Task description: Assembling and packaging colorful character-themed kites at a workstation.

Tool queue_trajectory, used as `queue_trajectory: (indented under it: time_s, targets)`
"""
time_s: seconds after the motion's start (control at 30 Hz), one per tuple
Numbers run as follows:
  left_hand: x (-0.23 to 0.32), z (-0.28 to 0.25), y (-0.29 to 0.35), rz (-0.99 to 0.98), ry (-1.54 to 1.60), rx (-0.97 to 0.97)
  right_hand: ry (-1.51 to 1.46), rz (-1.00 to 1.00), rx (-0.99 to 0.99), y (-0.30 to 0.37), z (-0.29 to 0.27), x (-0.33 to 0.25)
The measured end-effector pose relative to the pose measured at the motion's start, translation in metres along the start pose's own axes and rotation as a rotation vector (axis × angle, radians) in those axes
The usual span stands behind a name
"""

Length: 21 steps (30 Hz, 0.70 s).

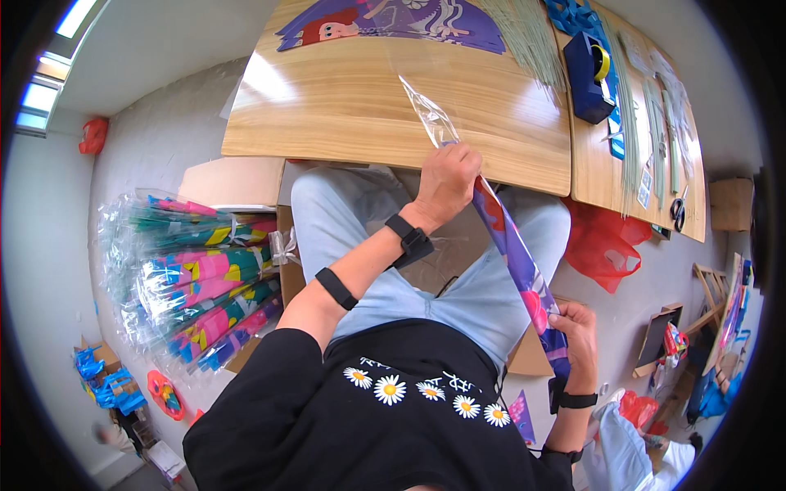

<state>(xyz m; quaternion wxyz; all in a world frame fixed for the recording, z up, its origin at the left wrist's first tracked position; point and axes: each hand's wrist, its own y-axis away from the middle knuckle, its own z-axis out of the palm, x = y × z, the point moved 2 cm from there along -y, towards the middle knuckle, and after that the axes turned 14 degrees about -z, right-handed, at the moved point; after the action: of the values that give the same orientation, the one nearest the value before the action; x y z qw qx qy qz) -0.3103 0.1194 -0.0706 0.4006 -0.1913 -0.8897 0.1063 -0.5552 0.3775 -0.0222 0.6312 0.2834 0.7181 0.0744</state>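
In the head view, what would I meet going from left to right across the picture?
Red bag on the floor → pile of wrapped colourful kites → left hand → rolled purple kite → right hand → blue tape dispenser → scissors

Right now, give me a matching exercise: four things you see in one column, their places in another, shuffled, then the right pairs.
1. Rolled purple printed kite in clear plastic sleeve
2. Blue tape dispenser
3. Black-handled scissors
4. Bundles of wrapped colourful kites

A. On the floor, person's left
B. Between left hand and right hand
C. Table's right edge
D. Table top, far right

Pairs: 1-B, 2-D, 3-C, 4-A
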Motion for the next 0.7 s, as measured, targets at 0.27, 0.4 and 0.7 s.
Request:
queue_trajectory:
  time_s: [0.27,0.4,0.7]
  targets:
    - [0.023,-0.003,0.022,-0.105,0.226,-0.111,-0.141,-0.043,0.013,0.000,0.010,-0.005]
    - [0.049,0.000,0.046,-0.055,0.451,-0.373,-0.120,-0.127,0.036,-0.018,0.034,-0.003]
    - [0.044,-0.036,0.059,-0.116,0.586,-0.487,-0.115,-0.161,-0.039,-0.052,0.069,-0.012]
